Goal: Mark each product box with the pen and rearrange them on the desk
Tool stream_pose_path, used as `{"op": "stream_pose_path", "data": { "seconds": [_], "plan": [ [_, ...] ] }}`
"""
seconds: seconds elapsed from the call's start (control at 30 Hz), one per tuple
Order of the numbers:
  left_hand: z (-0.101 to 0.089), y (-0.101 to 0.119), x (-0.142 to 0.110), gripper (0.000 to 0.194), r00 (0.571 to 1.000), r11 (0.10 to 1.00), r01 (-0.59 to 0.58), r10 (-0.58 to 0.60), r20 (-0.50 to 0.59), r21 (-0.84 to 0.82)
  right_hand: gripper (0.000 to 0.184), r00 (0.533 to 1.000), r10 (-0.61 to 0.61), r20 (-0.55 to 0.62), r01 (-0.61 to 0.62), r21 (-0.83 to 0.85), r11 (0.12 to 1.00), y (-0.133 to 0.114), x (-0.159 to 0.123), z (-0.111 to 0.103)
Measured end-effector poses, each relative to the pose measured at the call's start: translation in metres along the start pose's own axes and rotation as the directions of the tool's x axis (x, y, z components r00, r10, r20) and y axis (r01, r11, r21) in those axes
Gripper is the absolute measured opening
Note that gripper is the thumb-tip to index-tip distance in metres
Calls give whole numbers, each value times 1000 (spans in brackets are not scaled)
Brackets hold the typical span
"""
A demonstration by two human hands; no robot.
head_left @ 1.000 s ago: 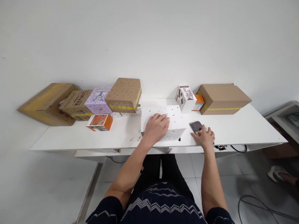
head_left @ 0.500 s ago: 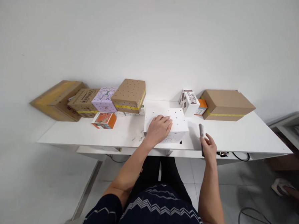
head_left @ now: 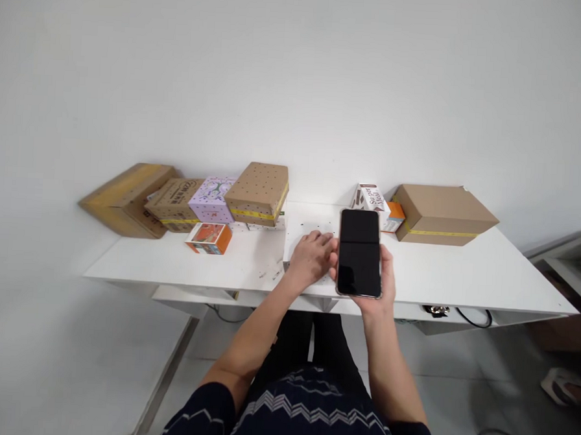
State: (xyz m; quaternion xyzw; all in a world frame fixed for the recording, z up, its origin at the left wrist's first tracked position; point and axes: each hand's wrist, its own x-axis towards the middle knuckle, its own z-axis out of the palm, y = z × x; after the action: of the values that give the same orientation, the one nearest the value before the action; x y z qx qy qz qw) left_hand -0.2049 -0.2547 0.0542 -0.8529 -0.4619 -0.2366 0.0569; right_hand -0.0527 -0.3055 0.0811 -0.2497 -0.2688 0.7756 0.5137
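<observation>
My right hand (head_left: 387, 284) is shut on a smartphone (head_left: 360, 253), whose dark screen faces up toward me. The phone hides part of the white box with small dark marks (head_left: 294, 229) behind it. On that box lies my left hand (head_left: 312, 257), palm down, its fingers resting on the top and holding nothing. The fingertips of the right hand show at the phone's left edge, close beside the left hand. Just beyond the phone stands a white box with brown print (head_left: 369, 196).
Along the wall at left stand several cartons, among them a dotted brown box (head_left: 257, 190) and a lilac box (head_left: 213, 197). In front of them lies a small orange box (head_left: 209, 238). A large brown carton (head_left: 441, 216) and an orange box (head_left: 394, 216) are on the right of the white table (head_left: 482, 279).
My right hand has brought the phone left over the white box and turned it from edge-on to screen up. My left hand stays on the box. The view has shifted slightly.
</observation>
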Motion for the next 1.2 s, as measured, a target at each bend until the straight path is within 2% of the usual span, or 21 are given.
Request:
{"op": "stream_pose_path", "data": {
  "seconds": [0.07, 0.17, 0.33, 0.43, 0.5, 0.57, 0.67, 0.77, 0.87, 0.97, 1.2],
  "plan": [
    [1, -1, -2, 22, 1000, 1000, 2, -2, 19, -18, 60, 997, 50, 50, -52, 27, 998, 5, 12, 9],
    [4, -1, -5, 23, 1000, 1000, -14, 14, 7, -12, 60, 996, 60, 62, -62, 28, 998, 5, 24, 13],
    [6, 3, -4, 28, 1000, 1000, 29, -29, -9, 2, 66, 996, 69, 56, -68, -32, 997, 0, 30, 1],
    [3, 1, -3, 30, 999, 992, 43, -43, 1, -120, 67, 995, 78, 68, -76, -30, 997, -2, 31, -7],
    [-2, -3, -3, 35, 994, 963, 99, -106, -13, -251, 66, 995, 71, 70, -70, -15, 997, -2, 32, -10],
    [-7, -8, -4, 36, 980, 903, 177, -199, -15, -392, 64, 997, 57, 61, -57, 3, 998, -1, 36, -9],
    [-14, -14, -5, 32, 955, 761, 264, -291, 52, -592, 62, 997, 49, 59, -51, 32, 998, 2, 42, -4],
    [-18, -18, -5, 24, 913, 527, 349, -379, 153, -775, 62, 994, 72, 83, -76, 54, 996, 6, 47, 5],
    [-19, -18, -4, 14, 884, 310, 380, -399, 243, -871, 61, 990, 82, 111, -90, 69, 994, 10, 49, 12],
    [-20, -17, -4, 9, 883, 243, 375, -388, 265, -895, 60, 991, 68, 113, -80, 104, 991, 12, 50, 12],
    [-21, -14, -2, 10, 880, 196, 379, -378, 287, -904, 54, 995, -17, 101, -7, 234, 972, 18, 51, 1]
  ]
}}
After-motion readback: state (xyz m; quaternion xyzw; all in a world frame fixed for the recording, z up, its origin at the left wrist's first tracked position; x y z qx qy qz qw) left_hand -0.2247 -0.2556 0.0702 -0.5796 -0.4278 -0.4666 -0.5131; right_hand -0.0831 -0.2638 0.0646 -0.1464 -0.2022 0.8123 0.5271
